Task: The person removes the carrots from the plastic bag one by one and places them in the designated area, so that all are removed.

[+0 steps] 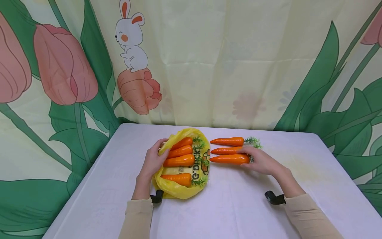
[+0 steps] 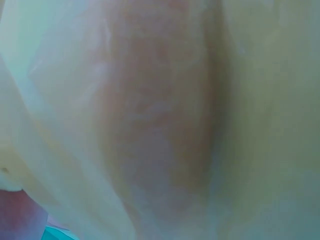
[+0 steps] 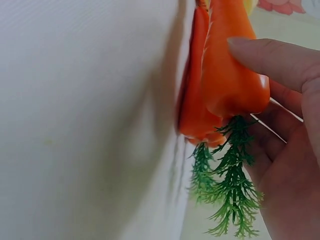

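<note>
A yellow plastic bag (image 1: 170,191) lies with its mouth spread, and several orange carrots with green tops (image 1: 179,161) are inside it. My left hand (image 1: 150,161) grips the bag's left rim, thumb over the edge. Pale, blurred film fills most of the left wrist view. Right of the bag are three more carrots, side by side, tips toward the bag. My right hand (image 1: 259,160) pinches the nearest carrot (image 3: 232,75) at its thick end, thumb on one side and fingers behind. Beside it are the middle carrot (image 1: 223,151) and the far carrot (image 1: 229,141).
All of this is on a table with a white cover (image 1: 232,205). Behind the table hangs a curtain (image 1: 197,66) printed with tulips and a rabbit. A black wrist camera mount shows at each wrist, above beige sleeves (image 1: 307,212).
</note>
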Demonstrator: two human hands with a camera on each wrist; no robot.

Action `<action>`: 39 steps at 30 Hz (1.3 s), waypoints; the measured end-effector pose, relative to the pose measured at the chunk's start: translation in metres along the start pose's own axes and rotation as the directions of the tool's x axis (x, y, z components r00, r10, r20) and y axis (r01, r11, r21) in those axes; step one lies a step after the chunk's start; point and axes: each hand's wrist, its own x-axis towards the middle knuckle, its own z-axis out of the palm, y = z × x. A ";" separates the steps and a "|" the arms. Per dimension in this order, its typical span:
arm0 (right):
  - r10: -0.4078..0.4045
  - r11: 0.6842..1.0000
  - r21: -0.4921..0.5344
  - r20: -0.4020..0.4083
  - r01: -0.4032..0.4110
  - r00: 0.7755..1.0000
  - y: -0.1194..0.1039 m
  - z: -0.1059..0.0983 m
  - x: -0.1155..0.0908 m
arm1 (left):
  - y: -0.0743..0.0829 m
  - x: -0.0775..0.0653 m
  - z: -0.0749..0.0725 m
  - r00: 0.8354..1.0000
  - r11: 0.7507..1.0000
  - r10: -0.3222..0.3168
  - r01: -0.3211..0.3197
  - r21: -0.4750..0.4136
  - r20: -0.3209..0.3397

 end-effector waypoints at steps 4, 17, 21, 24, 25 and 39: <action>0.024 1.000 -0.011 0.028 -0.024 0.999 0.003 0.002 -0.004 | 0.000 0.000 0.000 1.000 1.000 -0.004 0.004 -0.004 0.001; 0.124 0.992 -0.008 0.052 -0.123 0.991 0.006 0.008 -0.009 | 0.000 0.000 -0.001 1.000 1.000 -0.005 0.005 -0.001 0.005; 0.120 0.993 -0.007 0.034 -0.119 0.992 0.005 0.008 -0.012 | -0.001 0.001 -0.002 1.000 1.000 -0.001 0.001 -0.003 0.003; 0.099 0.995 -0.013 0.010 -0.099 0.995 0.005 0.008 -0.013 | 0.000 0.001 -0.002 1.000 1.000 -0.002 0.002 0.000 0.002; 0.093 0.996 -0.015 0.001 -0.093 0.996 0.005 0.008 -0.014 | 0.000 0.001 -0.002 1.000 1.000 -0.003 0.003 0.001 0.001; 0.086 0.995 -0.040 -0.089 -0.090 0.992 0.004 0.008 -0.015 | 0.001 0.001 -0.003 1.000 1.000 0.009 -0.009 0.008 0.000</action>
